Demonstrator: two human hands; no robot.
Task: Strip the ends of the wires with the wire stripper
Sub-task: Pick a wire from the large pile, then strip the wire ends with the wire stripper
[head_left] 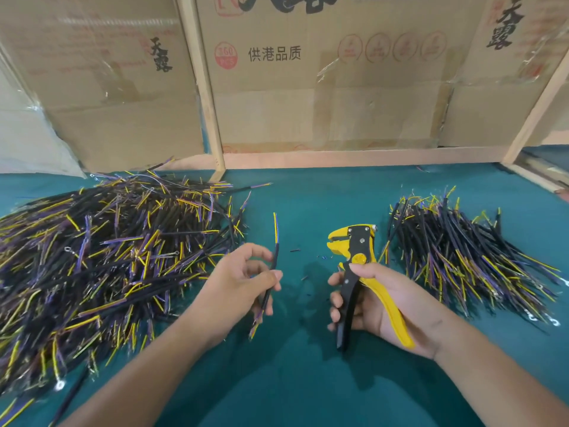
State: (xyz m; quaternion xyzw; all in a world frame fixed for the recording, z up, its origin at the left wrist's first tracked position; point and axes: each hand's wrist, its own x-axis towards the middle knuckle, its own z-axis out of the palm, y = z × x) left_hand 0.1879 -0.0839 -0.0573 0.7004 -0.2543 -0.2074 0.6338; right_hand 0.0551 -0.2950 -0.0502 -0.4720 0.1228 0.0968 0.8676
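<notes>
My left hand [238, 280] pinches one black-sheathed wire [275, 258] between thumb and fingers, holding it nearly upright above the green table; yellow and purple cores stick out at its top and bottom ends. My right hand [374, 298] grips the handles of a yellow-and-black wire stripper [357, 251], jaws pointing up and left, a hand's width right of the wire. The jaws hold nothing.
A big heap of black, yellow and purple wires [101, 260] covers the left of the green table [308, 204]. A smaller pile of wires [455, 245] lies at the right. Small insulation scraps [323, 257] lie between the hands. Cardboard panels in a wooden frame [323, 87] stand behind.
</notes>
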